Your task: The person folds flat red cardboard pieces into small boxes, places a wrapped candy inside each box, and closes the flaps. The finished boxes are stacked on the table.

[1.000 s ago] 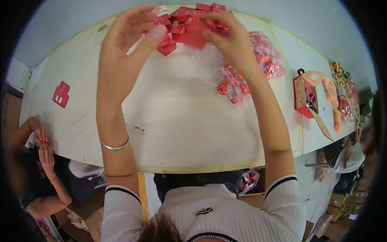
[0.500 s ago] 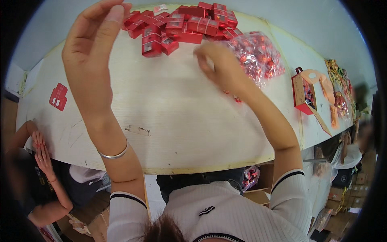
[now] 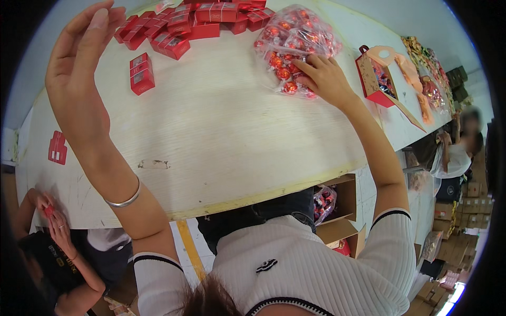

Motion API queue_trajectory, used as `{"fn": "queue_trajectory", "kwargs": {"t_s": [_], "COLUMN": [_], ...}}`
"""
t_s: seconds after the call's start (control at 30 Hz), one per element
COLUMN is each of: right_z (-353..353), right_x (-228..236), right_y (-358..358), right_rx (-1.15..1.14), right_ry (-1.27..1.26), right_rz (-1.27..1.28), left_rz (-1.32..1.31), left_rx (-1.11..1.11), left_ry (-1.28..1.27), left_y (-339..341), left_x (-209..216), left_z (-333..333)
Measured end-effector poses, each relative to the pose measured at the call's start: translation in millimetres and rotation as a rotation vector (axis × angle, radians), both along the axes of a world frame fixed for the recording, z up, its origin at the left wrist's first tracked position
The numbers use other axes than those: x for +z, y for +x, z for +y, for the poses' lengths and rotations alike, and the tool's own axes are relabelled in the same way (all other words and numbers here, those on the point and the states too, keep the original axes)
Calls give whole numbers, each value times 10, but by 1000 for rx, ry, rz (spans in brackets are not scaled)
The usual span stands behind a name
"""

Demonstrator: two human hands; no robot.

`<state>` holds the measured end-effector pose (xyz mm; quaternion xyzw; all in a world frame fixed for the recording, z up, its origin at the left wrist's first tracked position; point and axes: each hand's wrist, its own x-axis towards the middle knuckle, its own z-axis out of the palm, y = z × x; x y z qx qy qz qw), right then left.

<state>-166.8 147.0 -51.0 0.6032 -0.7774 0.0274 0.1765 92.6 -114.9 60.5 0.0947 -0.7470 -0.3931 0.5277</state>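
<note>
Raised at the upper left, my left hand (image 3: 79, 63) has its thumb and curled fingers drawn together at the tips; anything between them is hidden. Beyond its fingertips lie several small red boxes (image 3: 216, 11) with pale bands, piled along the far side of the table. One red box (image 3: 142, 75) sits apart, closer to me. My right hand (image 3: 329, 79) rests at the near right side of a clear plastic bag (image 3: 298, 39) full of round red-wrapped candies (image 3: 283, 72). Its fingers are spread, touching the candies at the bag's near end.
On the white table (image 3: 226, 126), a flat red card piece (image 3: 57, 148) lies at left. An opened red carton (image 3: 377, 79) with wrapped pieces stands at right. A co-worker's hands (image 3: 55, 218) hold something small and red at lower left. Cardboard boxes (image 3: 337, 231) stand below the table edge.
My right hand has moved from the bag's left side onto the candies at its near right. My left hand stays raised. The whole view has shifted, so the table things appear further left.
</note>
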Motion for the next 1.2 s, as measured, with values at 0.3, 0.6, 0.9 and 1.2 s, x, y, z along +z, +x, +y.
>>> {"fn": "queue_trajectory", "kwargs": {"t_s": [0.3,0.6,0.9,1.2], "right_z": [-9,-276,-78,-316], "right_x": [75,66,-19,-21], "right_y": [446,456,412,306], "right_rx": [148,31,60,-76], "right_ry": [42,178,-40,96], "right_rz": [9,-253,-90,-155], "left_rz": [15,153,-933,-1545], "left_rx": [-35,-2,343,684], "left_ry": [-10,-137,-445,285], "left_y": [-56,584,1815,934], "left_x": [-4,97,-750,-742], "left_z": [128,89,-741,-623]}}
